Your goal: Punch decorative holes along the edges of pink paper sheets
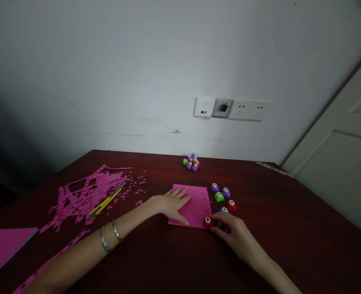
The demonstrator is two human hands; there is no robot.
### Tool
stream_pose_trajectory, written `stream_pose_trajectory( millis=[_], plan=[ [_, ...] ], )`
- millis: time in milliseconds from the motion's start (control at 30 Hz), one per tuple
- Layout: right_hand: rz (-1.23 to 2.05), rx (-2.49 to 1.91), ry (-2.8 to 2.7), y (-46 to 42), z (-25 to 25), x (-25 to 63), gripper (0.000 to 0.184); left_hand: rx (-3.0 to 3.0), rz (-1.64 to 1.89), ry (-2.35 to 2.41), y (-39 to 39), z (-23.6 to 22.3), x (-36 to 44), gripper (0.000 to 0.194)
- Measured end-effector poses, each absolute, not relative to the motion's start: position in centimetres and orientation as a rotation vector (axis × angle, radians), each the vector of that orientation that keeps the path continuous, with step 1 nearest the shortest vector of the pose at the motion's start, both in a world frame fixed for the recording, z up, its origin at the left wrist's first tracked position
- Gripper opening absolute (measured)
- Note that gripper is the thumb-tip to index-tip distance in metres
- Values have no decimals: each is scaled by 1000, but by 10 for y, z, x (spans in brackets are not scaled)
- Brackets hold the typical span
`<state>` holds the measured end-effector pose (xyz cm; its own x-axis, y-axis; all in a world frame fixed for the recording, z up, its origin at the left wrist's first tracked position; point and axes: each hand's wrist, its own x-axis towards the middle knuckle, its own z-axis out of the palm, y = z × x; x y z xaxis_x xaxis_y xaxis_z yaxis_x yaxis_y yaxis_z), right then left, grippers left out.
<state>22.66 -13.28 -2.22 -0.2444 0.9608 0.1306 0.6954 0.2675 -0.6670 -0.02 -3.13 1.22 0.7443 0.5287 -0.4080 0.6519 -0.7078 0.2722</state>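
Note:
A pink sheet of paper [195, 204] lies on the dark red-brown table, with a column of small punched holes near its right edge. My left hand [174, 205] rests on the sheet's left part, fingers spread flat. At the sheet's lower right corner, my right hand [232, 230] grips a red craft punch [208, 222] between thumb and fingers. Just beyond that hand sit other small punches: a green one [219, 197], another red one [231, 205] and several purple ones [226, 192]. One purple punch is partly hidden behind my right fingers.
Pink punched strips [91, 192] pile up at the left, with a yellow utility knife [107, 200] beside them and small cut-outs [134, 188] scattered near. A larger pink sheet [5, 245] lies far left. More punches [192, 161] cluster near the wall [137, 81].

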Motion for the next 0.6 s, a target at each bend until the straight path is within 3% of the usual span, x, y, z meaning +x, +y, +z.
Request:
stream_pose_trajectory(
  millis=[367,600],
  plan=[
    [662,-1502,-2038,-133,-19,226,23,2503,-421,911,-33,15,2,108],
    [672,-1513,-1978,-133,-7,229,22,2573,-128,862,-35,25,0,96]
  ],
)
